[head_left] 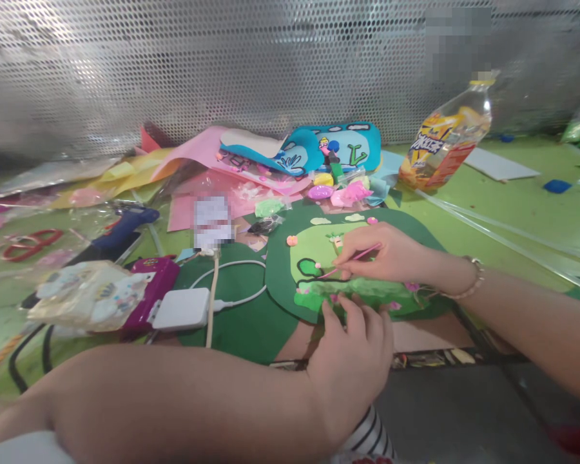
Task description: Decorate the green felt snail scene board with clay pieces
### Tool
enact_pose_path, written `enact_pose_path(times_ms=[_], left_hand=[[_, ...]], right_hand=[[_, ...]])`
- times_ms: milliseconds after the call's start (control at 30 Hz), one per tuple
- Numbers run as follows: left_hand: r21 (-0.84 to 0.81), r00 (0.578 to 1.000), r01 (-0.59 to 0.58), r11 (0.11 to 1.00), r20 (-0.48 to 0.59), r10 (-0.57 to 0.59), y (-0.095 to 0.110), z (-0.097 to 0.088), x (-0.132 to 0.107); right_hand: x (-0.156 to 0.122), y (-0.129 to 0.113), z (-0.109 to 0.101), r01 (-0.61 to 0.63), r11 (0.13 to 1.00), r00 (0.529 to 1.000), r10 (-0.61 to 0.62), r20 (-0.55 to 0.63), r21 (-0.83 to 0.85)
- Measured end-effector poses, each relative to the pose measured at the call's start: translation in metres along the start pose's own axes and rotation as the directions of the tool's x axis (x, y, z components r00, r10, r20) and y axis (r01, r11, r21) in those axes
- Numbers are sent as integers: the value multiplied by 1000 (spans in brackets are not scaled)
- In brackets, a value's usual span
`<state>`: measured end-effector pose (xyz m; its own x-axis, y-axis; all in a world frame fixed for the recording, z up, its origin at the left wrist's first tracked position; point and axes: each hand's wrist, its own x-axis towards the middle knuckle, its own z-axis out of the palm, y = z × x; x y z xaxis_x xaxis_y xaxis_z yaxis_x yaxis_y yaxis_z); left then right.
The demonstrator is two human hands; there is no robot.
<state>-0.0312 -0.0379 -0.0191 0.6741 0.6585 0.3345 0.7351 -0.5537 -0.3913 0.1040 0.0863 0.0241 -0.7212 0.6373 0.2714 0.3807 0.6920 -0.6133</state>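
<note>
In the head view a dark green foam sheet (278, 283) with rounded edges lies at the table's front edge. It bears a light green panel (302, 241) decorated with clay grass, small flowers and a black-outlined green shape (310, 267). My right hand (384, 254) pinches a thin pink stick (366, 252), its tip low over the panel near that shape. My left hand (352, 341) rests with fingers spread on the sheet's lower edge, touching the clay grass (367, 290). What lies under my left palm is hidden.
A plastic bottle (442, 142) leans at the back right. Behind the sheet lie blue foam pieces (309, 151) and several clay lumps. On the left are a white charger (181, 309) with cable, a blue glue gun (125, 225) and red scissors (33, 245). A perforated metal panel (222, 71) stands behind.
</note>
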Motion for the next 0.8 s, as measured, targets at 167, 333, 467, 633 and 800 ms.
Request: enact_pose_path(times_ms=[167, 333, 467, 633, 800], left_hand=[[-1, 1000, -2, 1000, 4, 2, 0, 1, 0], [-2, 1000, -5, 1000, 10, 5, 0, 1, 0], [0, 1000, -8, 1000, 6, 8, -1, 0, 0], [-1, 1000, -11, 1000, 20, 11, -1, 1, 0], [2, 1000, -12, 1000, 14, 12, 1, 3, -1]], right_hand=[[1, -1, 2, -6, 1000, 1000, 6, 16, 25], [4, -3, 0, -106, 989, 994, 103, 39, 105], [5, -2, -2, -228, 945, 974, 218, 66, 234], [6, -2, -3, -315, 884, 947, 318, 50, 346], [7, -4, -5, -267, 900, 952, 302, -52, 344]])
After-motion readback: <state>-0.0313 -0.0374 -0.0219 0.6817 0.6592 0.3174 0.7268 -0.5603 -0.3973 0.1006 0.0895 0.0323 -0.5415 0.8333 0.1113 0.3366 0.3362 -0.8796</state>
